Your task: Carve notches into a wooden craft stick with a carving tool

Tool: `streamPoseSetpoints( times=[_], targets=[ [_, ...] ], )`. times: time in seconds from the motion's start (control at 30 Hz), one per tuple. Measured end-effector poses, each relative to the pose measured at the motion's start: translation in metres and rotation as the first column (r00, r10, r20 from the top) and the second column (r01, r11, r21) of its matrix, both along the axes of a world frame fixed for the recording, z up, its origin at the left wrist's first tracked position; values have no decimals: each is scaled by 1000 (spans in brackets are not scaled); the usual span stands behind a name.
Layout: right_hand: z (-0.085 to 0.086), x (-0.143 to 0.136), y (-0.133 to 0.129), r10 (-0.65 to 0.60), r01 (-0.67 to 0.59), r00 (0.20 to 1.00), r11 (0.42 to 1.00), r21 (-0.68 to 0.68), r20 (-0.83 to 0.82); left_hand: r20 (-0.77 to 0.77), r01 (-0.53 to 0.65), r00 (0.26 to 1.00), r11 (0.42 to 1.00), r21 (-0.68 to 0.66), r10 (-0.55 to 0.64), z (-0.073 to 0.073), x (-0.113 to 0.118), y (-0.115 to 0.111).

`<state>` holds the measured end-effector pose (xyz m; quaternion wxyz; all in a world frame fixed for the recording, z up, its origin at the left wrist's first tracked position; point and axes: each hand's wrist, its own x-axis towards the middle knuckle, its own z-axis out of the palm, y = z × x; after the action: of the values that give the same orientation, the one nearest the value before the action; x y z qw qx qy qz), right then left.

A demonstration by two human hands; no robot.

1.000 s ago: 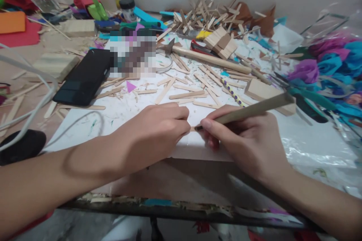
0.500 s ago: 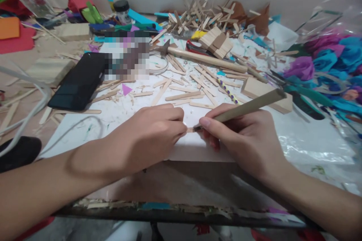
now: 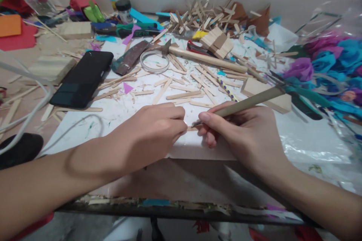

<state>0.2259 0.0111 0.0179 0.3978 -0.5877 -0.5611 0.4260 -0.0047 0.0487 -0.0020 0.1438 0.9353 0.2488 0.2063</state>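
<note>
My left hand [image 3: 158, 131] is closed in a pinch over a small wooden craft stick [image 3: 193, 128], and most of the stick is hidden under the fingers. In my right hand [image 3: 240, 131] is a slim tool with a round olive-grey handle [image 3: 250, 102], gripped like a pen. Its dark, narrow metal tip touches or nearly touches the stick beside my left fingertips; the exact kind of tip is too small to tell. Both hands are close together over white paper [image 3: 198, 150] near the table's front edge.
Loose craft sticks [image 3: 183, 95] lie beyond my hands, with a hammer [image 3: 209, 59], a tape roll [image 3: 154, 61] and a phone [image 3: 82, 79] behind. At right are a wooden block [image 3: 266, 96], green-handled pliers [image 3: 307, 101] and paper flowers [image 3: 325, 60]. A white cable [image 3: 36, 109] loops at left.
The tool's tip has shifted slightly left along the stick, and a bit more of the stick shows. My right fingers have moved a little; my left hand keeps its pinch.
</note>
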Motion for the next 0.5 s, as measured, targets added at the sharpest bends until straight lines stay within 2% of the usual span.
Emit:
streamPoseSetpoints(
  times=[0.13,0.37,0.5],
  targets=[
    [1,0,0,-16,15,1000,999,40,24,0,5,1000,1000,-14,-5,2,0,2],
    [1,-4,-5,-9,-25,981,985,168,196,-2,-2,1000,1000,-14,2,2,0,1],
    [-2,-4,-8,-38,-15,971,975,220,237,-6,-10,1000,1000,-19,10,1,0,1]
  ],
)
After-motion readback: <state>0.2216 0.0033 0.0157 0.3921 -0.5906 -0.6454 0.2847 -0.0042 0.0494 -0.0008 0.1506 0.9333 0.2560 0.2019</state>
